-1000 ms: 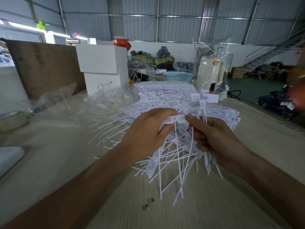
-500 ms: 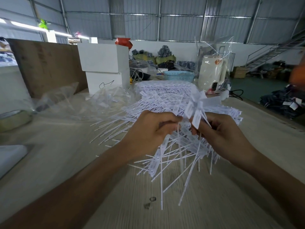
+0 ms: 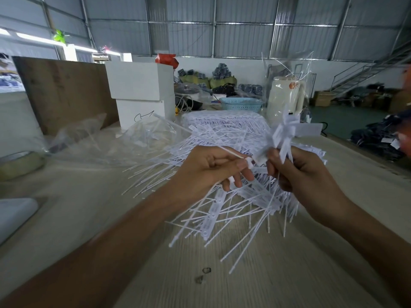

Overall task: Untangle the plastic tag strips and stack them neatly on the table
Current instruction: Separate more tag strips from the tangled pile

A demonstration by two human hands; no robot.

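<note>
The left hand (image 3: 206, 167) is pinching a single white strip (image 3: 224, 150) near its tag head, thumb and forefinger closing on it while the thin tail is running up toward ten o'clock over the knuckles; the grip looks chosen so that one piece can be drawn lengthwise out of the knot rather than dragged sideways through it. The right hand (image 3: 304, 170), at three o'clock of the left and just beside it, is curling round a tangled bunch of tag strips (image 3: 284, 132), whose flat tag ends are fanning upward toward twelve o'clock while the tails are hanging down toward six o'clock over the desk (image 3: 289, 274). Holding the bunch upright and off the surface seems meant to let the loose tails drop free, so the crossings show themselves. The two hands are working close together yet each on its own piece, fingertips nearly meeting where the pulled strip leaves the bunch. Behind them, at twelve o'clock, a broad layered pile of strips (image 3: 222, 123) is lying on the desk, its near edge ragged with tails sticking out toward nine o'clock; whether its far part is already the neat stack I cannot tell. Crumpled clear plastic bags (image 3: 111, 141) are resting at ten o'clock, likely the emptied packaging. A blue basket (image 3: 242, 104) and white boxes (image 3: 140, 81) are standing farther back. Much untangling seems to be remaining.
</note>
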